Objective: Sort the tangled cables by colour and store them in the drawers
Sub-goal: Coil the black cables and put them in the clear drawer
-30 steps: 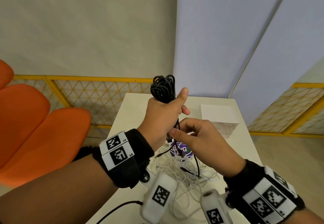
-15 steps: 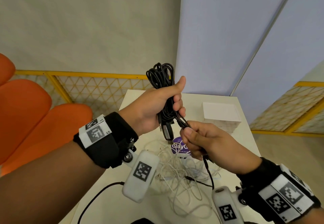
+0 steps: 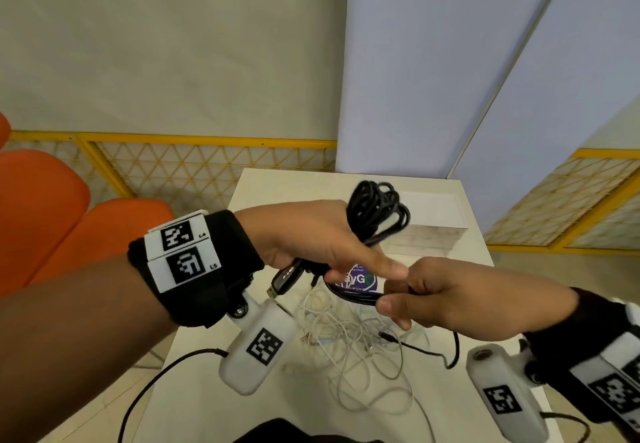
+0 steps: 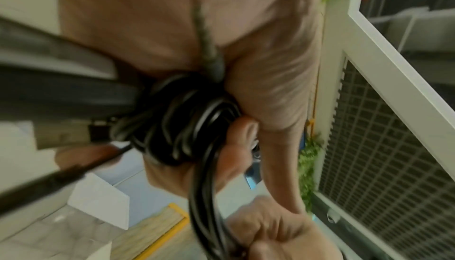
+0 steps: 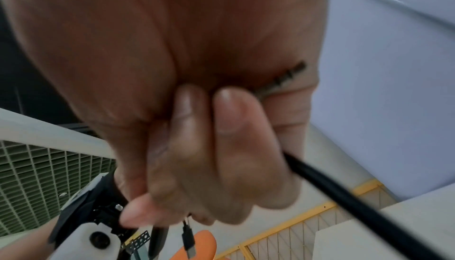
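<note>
While my left hand (image 3: pixel 322 238) grips the coiled black cable bundle (image 3: pixel 375 212) above the surface (image 3: pixel 460 408), my right hand (image 3: pixel 450 299) pinches its loose strand. Nothing looks stored yet, I judge: one white cable tangle (image 3: pixel 353 345) lies below, one white drawer box (image 3: pixel 433 224) shut behind.

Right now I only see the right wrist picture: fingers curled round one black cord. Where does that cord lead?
Observer: The cord runs to a black cable bundle gripped in the left hand.
Operator: Is anything lying below?
Observer: A tangle of white cables lies on the white table.
Operator: And the drawers?
Observer: A white box, seemingly the drawer unit, stands at the table's far side.
</note>
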`<action>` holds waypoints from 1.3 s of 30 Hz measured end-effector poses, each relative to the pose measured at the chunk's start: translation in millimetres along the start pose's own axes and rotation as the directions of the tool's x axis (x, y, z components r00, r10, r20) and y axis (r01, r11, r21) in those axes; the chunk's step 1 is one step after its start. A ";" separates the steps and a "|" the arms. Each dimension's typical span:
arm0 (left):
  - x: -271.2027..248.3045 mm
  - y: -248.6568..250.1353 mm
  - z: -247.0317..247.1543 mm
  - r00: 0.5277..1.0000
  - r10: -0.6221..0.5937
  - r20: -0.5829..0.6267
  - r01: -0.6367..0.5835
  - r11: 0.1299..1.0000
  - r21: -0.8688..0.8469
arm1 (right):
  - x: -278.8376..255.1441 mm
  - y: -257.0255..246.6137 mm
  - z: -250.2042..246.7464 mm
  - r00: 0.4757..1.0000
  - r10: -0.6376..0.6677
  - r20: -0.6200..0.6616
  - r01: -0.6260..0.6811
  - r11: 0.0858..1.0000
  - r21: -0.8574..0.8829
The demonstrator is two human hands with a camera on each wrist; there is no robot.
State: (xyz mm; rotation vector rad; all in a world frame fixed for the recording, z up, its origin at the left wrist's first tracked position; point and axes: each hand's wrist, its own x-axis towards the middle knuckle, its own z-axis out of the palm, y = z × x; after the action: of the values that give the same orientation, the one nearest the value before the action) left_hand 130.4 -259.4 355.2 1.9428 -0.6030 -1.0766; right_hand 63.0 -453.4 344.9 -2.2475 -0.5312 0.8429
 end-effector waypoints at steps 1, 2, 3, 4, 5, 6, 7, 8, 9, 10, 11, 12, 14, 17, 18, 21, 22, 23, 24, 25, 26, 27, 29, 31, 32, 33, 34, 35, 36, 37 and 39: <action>1.4 0.8 4.2 0.999 -0.011 0.032 0.009 0.998 0.057 | -1.9 -2.6 -2.4 1.000 0.015 0.026 -0.014 0.999 -0.030; 2.7 1.8 7.3 0.998 -0.022 0.062 0.015 0.994 0.112 | -3.0 -4.1 -4.7 0.998 0.024 0.051 -0.022 0.998 -0.051; 4.4 2.6 9.6 0.996 -0.040 0.081 0.025 0.985 0.170 | -3.5 -5.3 -6.9 0.997 0.036 0.072 -0.031 0.997 -0.071; 5.5 4.1 11.8 0.994 -0.059 0.088 0.039 0.975 0.218 | -3.4 -5.0 -9.0 0.995 0.050 0.087 -0.042 0.995 -0.092; 7.1 3.5 13.2 0.994 -0.078 0.075 0.057 0.968 0.244 | -3.3 -5.0 -10.6 0.993 0.067 0.096 -0.056 0.992 -0.110; 7.9 3.0 14.6 0.994 -0.096 0.056 0.078 0.963 0.259 | -2.7 -3.6 -11.8 0.992 0.077 0.099 -0.066 0.991 -0.118; 8.7 2.3 16.0 0.994 -0.105 0.040 0.090 0.959 0.269 | -2.1 -2.6 -12.6 0.992 0.083 0.099 -0.071 0.991 -0.116; 9.7 0.2 17.9 0.994 -0.103 0.041 0.088 0.957 0.277 | -1.1 -1.2 -12.8 0.992 0.084 0.096 -0.074 0.992 -0.106; 9.9 -1.6 20.5 0.994 -0.095 0.045 0.078 0.955 0.287 | -0.3 -0.5 -12.3 0.992 0.084 0.093 -0.076 0.993 -0.093; 10.7 -3.8 23.2 0.995 -0.090 0.036 0.075 0.951 0.301 | 0.6 0.7 -11.3 0.992 0.085 0.091 -0.077 0.994 -0.082; 11.4 -6.0 25.9 0.996 -0.087 0.012 0.078 0.944 0.322 | 1.2 0.8 -10.3 0.991 0.089 0.096 -0.082 0.994 -0.078; 12.9 -8.7 28.1 0.996 -0.089 -0.021 0.091 0.931 0.353 | 1.9 2.1 -9.4 0.990 0.094 0.103 -0.086 0.993 -0.081; 14.6 -13.4 31.6 0.992 -0.097 -0.075 0.121 0.889 0.442 | 1.4 5.5 -10.7 0.987 0.111 0.115 -0.101 0.991 -0.089; 10.4 -26.0 35.0 0.985 -0.135 -0.111 0.174 0.818 0.549 | -4.1 16.7 -22.8 0.986 0.140 0.085 -0.136 0.989 -0.056; 7.5 -32.9 35.0 0.980 -0.160 -0.117 0.198 0.813 0.548 | -7.1 22.1 -28.1 0.986 0.154 0.064 -0.153 0.988 -0.021; -2.7 -50.4 30.6 0.972 -0.228 -0.055 0.231 0.891 0.390 | -17.9 33.6 -43.0 0.986 0.165 0.027 -0.167 0.979 0.113; -5.4 -53.7 29.2 0.970 -0.245 -0.010 0.235 0.919 0.318 | -20.3 37.1 -47.3 0.988 0.157 0.002 -0.156 0.979 0.133; -7.8 -55.6 28.2 0.966 -0.255 0.039 0.239 0.940 0.244 | -22.3 39.5 -51.7 0.989 0.145 -0.033 -0.139 0.980 0.141; -9.1 -58.0 27.8 0.964 -0.255 0.082 0.239 0.957 0.164 | -23.4 43.3 -56.1 0.988 0.137 -0.076 -0.124 0.980 0.154; -9.8 -60.7 28.0 0.961 -0.249 0.118 0.242 0.968 0.069 | -23.9 47.2 -60.1 0.983 0.136 -0.123 -0.114 0.979 0.169; -9.6 -64.0 28.6 0.958 -0.243 0.152 0.250 0.968 -0.027 | -23.6 50.2 -62.8 0.977 0.138 -0.165 -0.106 0.977 0.187; -9.5 -67.2 29.4 0.955 -0.231 0.187 0.254 0.961 -0.109 | -22.1 53.2 -64.3 0.970 0.138 -0.200 -0.096 0.974 0.205; -7.7 -72.7 34.0 0.954 -0.186 0.236 0.244 0.938 -0.248 | -17.0 60.4 -63.6 0.955 0.141 -0.260 -0.082 0.971 0.223; -5.7 -76.1 40.3 0.960 -0.136 0.244 0.225 0.892 -0.393 | -9.5 63.4 -57.0 0.937 0.129 -0.326 -0.076 0.982 0.171; -4.2 -77.8 43.1 0.964 -0.122 0.237 0.222 0.860 -0.460 | -5.3 63.6 -52.6 0.927 0.122 -0.354 -0.074 0.986 0.147; -3.0 -79.2 45.6 0.966 -0.109 0.234 0.218 0.828 -0.516 | -1.0 63.7 -48.0 0.920 0.113 -0.375 -0.067 0.989 0.133; -1.8 -80.7 47.6 0.967 -0.096 0.236 0.216 0.799 -0.562 | 3.5 64.1 -43.0 0.913 0.110 -0.393 -0.064 0.990 0.128; -0.5 -82.0 48.8 0.968 -0.084 0.237 0.214 0.769 -0.602 | 8.2 65.0 -38.0 0.902 0.118 -0.415 -0.069 0.989 0.131; 0.9 -83.3 49.3 0.970 -0.073 0.232 0.210 0.737 -0.643 | 13.6 65.7 -32.3 0.887 0.127 -0.443 -0.077 0.988 0.131; 2.4 -84.4 49.2 0.973 -0.060 0.221 0.199 0.701 -0.685 | 19.4 66.6 -26.6 0.867 0.131 -0.481 -0.084 0.989 0.118; 6.3 -86.6 48.2 0.984 -0.017 0.180 0.151 0.620 -0.770 | 28.1 65.0 -14.7 0.812 0.125 -0.570 -0.087 0.992 0.094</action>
State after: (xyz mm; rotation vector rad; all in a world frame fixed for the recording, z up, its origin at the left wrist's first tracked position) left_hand 94.3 -236.4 265.6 1.1134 -0.0560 -1.2790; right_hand 101.8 -489.0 295.4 -2.3326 -0.0870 0.1846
